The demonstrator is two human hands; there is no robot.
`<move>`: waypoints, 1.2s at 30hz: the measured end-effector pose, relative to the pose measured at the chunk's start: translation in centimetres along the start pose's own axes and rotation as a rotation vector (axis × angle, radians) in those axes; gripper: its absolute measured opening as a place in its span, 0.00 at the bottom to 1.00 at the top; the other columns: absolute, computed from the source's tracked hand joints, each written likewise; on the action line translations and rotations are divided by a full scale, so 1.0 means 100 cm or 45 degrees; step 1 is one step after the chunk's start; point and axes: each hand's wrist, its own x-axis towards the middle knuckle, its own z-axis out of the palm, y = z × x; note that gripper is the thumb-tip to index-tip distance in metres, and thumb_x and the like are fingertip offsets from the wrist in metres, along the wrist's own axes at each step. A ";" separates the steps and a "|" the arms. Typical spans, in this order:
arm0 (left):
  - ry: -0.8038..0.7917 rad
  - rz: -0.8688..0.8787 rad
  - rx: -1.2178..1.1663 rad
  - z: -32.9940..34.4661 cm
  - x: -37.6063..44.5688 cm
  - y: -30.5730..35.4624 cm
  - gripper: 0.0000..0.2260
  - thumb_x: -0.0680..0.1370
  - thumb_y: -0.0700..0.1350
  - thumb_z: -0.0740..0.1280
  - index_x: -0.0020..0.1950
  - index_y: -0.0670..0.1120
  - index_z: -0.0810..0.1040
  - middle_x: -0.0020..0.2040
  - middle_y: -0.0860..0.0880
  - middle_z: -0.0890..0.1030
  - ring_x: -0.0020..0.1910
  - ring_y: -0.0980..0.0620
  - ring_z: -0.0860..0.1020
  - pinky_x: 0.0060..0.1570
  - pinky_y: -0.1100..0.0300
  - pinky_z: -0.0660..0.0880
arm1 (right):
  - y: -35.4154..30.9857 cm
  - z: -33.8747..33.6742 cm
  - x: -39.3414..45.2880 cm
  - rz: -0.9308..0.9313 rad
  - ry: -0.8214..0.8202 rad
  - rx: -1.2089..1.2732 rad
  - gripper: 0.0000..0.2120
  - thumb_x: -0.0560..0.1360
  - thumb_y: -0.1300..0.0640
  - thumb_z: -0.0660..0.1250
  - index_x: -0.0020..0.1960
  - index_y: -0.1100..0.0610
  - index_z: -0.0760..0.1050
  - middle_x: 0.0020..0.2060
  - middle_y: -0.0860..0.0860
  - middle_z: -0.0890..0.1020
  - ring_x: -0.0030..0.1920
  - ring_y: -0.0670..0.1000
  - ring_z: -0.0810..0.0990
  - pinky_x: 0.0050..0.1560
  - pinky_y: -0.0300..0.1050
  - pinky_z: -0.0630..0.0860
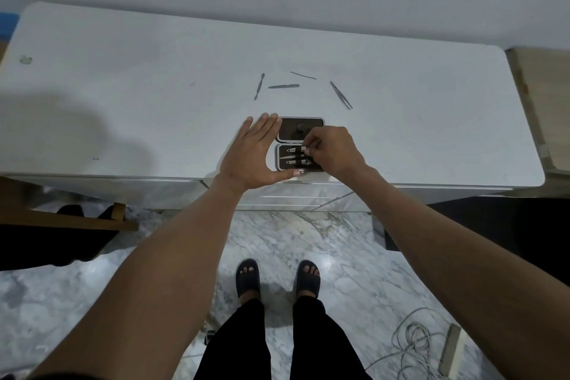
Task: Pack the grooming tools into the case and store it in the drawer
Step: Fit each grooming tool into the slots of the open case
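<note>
Grooming case (282, 154) open flat at near table (123, 102) edge; left hand (250, 155) flat, fingers straight and together, thumb spread along case's near side; right hand (331, 152) fingers pinching nail clipper (296, 150) in tray; pusher (259, 86), file (283, 86), thin pick (303, 75), tweezers (341, 95) loose on table beyond case.

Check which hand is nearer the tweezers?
Right. The right hand is at the case, below the tweezers; the left hand lies farther left.

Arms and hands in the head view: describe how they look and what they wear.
Both forearms are bare up to the frame's edge, with no sleeves in view. The left hand and right hand wear no gloves; no rings, watch or bracelet show on fingers or wrists. No markings can be made out.
</note>
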 end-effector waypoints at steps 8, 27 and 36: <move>0.007 -0.006 0.013 0.002 0.000 -0.001 0.55 0.71 0.80 0.60 0.85 0.41 0.58 0.85 0.45 0.61 0.85 0.49 0.56 0.84 0.43 0.52 | 0.003 0.002 -0.004 0.053 0.056 0.011 0.05 0.72 0.58 0.73 0.48 0.56 0.83 0.39 0.52 0.85 0.40 0.51 0.81 0.43 0.40 0.75; 0.032 -0.004 0.001 0.000 0.000 0.000 0.55 0.71 0.80 0.61 0.84 0.41 0.60 0.84 0.44 0.62 0.84 0.47 0.58 0.84 0.43 0.54 | 0.001 0.001 -0.002 0.032 0.037 -0.001 0.05 0.70 0.59 0.73 0.45 0.53 0.83 0.33 0.47 0.82 0.39 0.50 0.83 0.44 0.48 0.81; 0.010 -0.014 -0.004 -0.002 0.001 0.002 0.55 0.71 0.80 0.61 0.84 0.40 0.60 0.84 0.44 0.62 0.85 0.47 0.57 0.84 0.43 0.53 | -0.002 -0.022 0.015 0.027 0.079 0.052 0.05 0.70 0.53 0.73 0.46 0.52 0.83 0.38 0.47 0.84 0.41 0.48 0.82 0.45 0.46 0.80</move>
